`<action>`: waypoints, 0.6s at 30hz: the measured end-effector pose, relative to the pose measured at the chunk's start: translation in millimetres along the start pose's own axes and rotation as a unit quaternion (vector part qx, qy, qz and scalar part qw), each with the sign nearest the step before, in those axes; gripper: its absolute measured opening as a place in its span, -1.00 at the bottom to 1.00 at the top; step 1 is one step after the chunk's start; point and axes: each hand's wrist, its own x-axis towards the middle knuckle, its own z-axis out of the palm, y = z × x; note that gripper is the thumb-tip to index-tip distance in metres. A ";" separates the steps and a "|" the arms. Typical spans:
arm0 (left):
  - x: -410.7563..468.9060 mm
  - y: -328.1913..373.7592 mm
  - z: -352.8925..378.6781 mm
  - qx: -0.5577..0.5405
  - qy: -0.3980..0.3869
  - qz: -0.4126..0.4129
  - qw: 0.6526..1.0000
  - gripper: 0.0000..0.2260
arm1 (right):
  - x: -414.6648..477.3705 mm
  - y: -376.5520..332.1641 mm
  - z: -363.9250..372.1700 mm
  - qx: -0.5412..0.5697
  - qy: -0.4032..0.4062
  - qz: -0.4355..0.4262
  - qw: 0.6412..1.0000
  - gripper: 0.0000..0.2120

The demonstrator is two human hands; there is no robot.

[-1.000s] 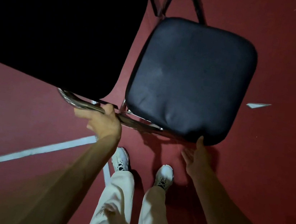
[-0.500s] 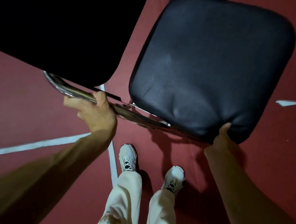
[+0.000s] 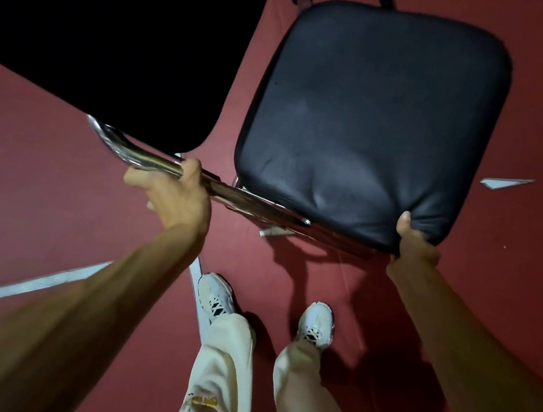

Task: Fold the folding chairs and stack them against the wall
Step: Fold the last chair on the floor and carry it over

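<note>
red floor [image 3: 25, 180] with white lines underfoot: left hand [image 3: 174, 198] curls round the folding chair's shiny chrome tube [image 3: 145, 156], right hand [image 3: 413, 243] pinches the black padded seat [image 3: 371, 122] at its near corner, both arms stretched forward.

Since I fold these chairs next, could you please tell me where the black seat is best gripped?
Probably at the near edge of the seat, reaching from the person's side with the thumb on top: its padded rim is rounded and thick enough to pinch, as the right hand shows at the near right corner. The left hand grips the round chrome tube beside it.
</note>
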 end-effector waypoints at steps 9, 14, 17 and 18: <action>28.5 20.1 -44.1 0.011 -0.051 -0.005 0.999 -0.63 | -61.3 -4.9 0.3 -0.006 0.043 -0.057 0.997 -0.21; 36.0 48.4 -71.4 0.008 -0.048 -0.044 0.998 -0.62 | -119.4 -38.7 -2.0 0.017 0.037 -0.098 0.994 -0.26; 37.3 69.9 -88.7 -0.011 -0.038 -0.071 0.997 -0.60 | -158.2 -66.0 -0.4 0.000 0.033 -0.136 0.990 -0.25; 35.5 78.5 -94.1 -0.016 -0.035 -0.074 0.996 -0.59 | -171.1 -73.4 2.4 -0.005 0.032 -0.146 0.989 -0.26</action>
